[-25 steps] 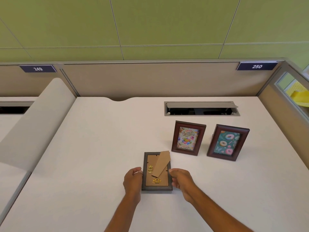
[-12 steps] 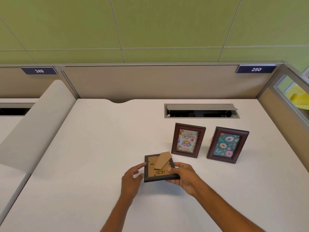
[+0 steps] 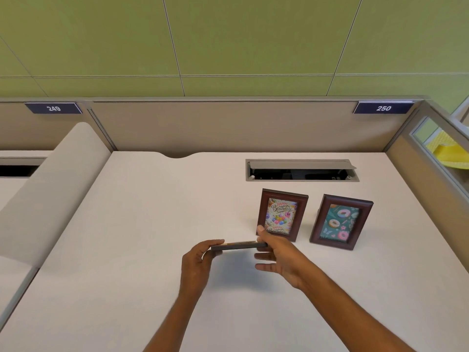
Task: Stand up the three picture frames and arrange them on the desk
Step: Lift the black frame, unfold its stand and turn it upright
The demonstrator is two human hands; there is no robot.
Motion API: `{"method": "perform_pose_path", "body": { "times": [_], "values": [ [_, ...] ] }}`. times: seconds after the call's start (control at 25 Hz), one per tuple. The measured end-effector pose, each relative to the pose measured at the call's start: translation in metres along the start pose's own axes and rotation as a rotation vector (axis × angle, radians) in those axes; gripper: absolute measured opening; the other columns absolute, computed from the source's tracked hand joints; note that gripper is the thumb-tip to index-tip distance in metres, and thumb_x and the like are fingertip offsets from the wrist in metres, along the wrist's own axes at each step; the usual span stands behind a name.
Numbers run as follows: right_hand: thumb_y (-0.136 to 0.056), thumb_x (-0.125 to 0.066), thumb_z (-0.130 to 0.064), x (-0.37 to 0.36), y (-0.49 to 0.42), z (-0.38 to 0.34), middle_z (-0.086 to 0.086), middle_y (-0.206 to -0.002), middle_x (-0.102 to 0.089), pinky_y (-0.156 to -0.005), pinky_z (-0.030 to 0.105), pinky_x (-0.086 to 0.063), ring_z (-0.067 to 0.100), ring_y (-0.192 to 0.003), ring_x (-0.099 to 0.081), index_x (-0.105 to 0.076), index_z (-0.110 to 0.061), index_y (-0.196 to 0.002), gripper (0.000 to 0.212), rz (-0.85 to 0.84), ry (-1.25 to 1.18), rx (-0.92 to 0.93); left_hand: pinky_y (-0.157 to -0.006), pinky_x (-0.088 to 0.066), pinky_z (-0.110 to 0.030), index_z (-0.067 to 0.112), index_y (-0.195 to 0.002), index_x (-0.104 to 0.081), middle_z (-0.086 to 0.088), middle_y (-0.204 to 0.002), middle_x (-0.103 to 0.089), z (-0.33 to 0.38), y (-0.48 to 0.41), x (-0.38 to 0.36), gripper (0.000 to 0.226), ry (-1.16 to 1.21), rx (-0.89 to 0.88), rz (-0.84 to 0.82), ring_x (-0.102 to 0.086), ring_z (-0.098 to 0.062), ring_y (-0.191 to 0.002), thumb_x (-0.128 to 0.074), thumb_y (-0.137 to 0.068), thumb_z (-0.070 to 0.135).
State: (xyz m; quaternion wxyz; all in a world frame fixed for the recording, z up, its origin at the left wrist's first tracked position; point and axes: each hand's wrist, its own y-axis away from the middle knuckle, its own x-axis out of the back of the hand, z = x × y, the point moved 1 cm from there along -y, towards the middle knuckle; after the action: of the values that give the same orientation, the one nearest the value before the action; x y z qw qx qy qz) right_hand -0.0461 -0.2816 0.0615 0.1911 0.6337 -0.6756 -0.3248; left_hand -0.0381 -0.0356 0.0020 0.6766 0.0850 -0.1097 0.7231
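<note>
A dark picture frame (image 3: 238, 245) hangs above the white desk (image 3: 142, 224), seen edge-on and nearly level, casting a shadow below. My left hand (image 3: 196, 265) grips its left end and my right hand (image 3: 279, 257) grips its right end. Behind my right hand a brown frame with a birthday picture (image 3: 282, 214) stands upright. To its right a second brown frame with a donut picture (image 3: 341, 221) also stands upright. The held frame's picture and back stand are hidden.
An open grey cable hatch (image 3: 302, 170) is set in the desk behind the standing frames. Beige partition walls (image 3: 228, 125) close the back and right. A low rounded divider (image 3: 48, 189) runs along the left side. Something yellow (image 3: 451, 154) lies beyond the right partition.
The dark frame lay back-up on the desk with its stand raised; both hands lifted it off the surface and tipped it until only its edge shows.
</note>
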Motion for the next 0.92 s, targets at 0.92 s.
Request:
{"method": "perform_pose_path", "body": {
  "times": [0.92],
  "values": [
    [-0.092, -0.072, -0.066, 0.003, -0.027, -0.008, 0.014, -0.128, -0.079, -0.098, 0.042, -0.063, 0.027, -0.120, -0.073, -0.076, -0.007, -0.124, 0.068, 0.009, 0.012, -0.022, -0.090, -0.062, -0.021, 0.023, -0.104, -0.084, 0.015, -0.102, -0.084, 0.012, -0.005, -0.003, 0.050, -0.071, -0.102, -0.021, -0.079, -0.009, -0.099, -0.062, -0.093, -0.021]
  ]
}}
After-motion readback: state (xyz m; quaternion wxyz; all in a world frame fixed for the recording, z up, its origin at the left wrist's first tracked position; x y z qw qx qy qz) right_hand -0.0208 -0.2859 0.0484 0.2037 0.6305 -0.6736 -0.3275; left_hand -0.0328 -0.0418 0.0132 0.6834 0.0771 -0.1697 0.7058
